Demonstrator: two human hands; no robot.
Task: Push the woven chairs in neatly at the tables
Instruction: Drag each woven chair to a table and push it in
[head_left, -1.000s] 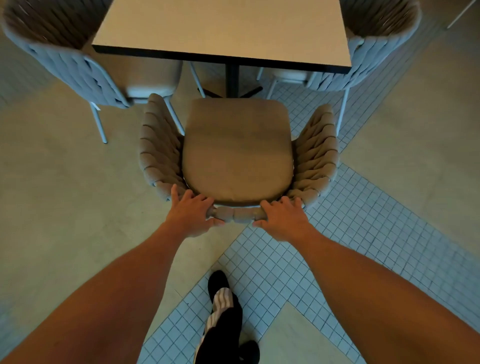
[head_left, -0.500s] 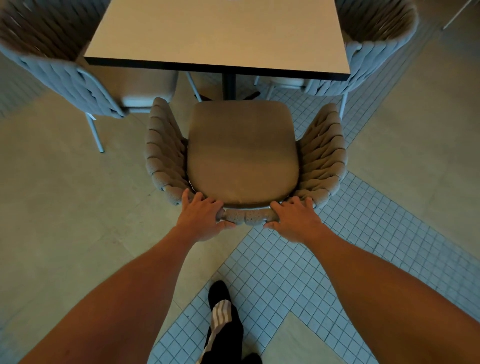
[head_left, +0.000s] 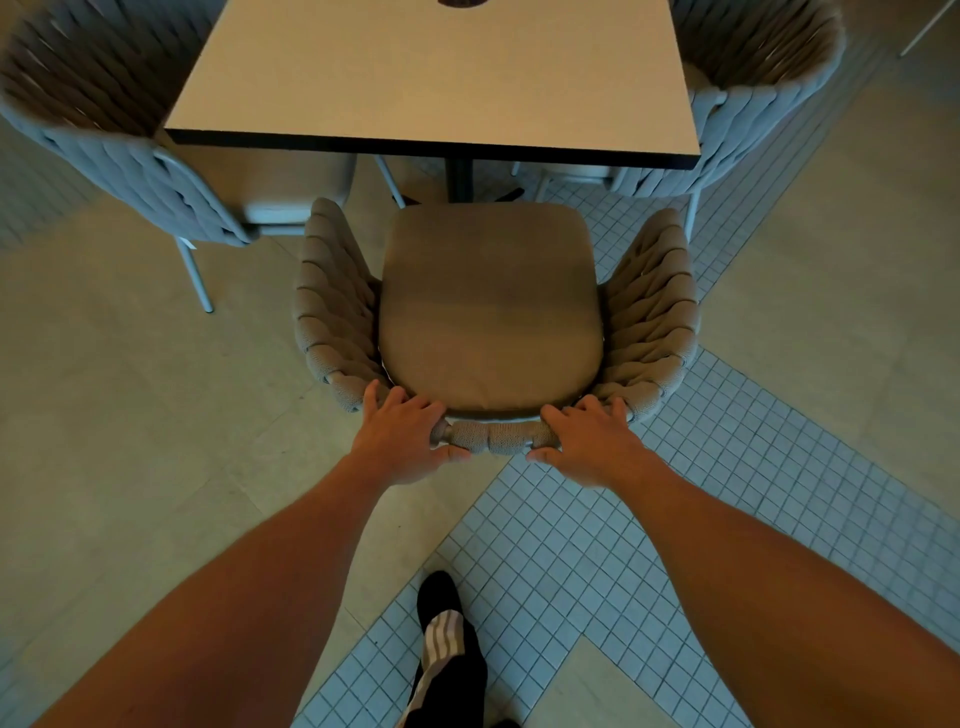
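Gripping the thick rope-woven back rim of the tan woven chair (head_left: 493, 312), the left hand (head_left: 402, 441) and right hand (head_left: 592, 441) curl over it side by side, fingers (head_left: 410, 402) close together on top, thumbs tucked beneath. Its smooth, rounded-square seat cushion stops just short of the worktop (head_left: 431, 73), a flat pale square slab with a dark edge. Two grey woven chairs (head_left: 130, 156) flank that worktop's sides. Beneath lie small square tiles (head_left: 571, 545).
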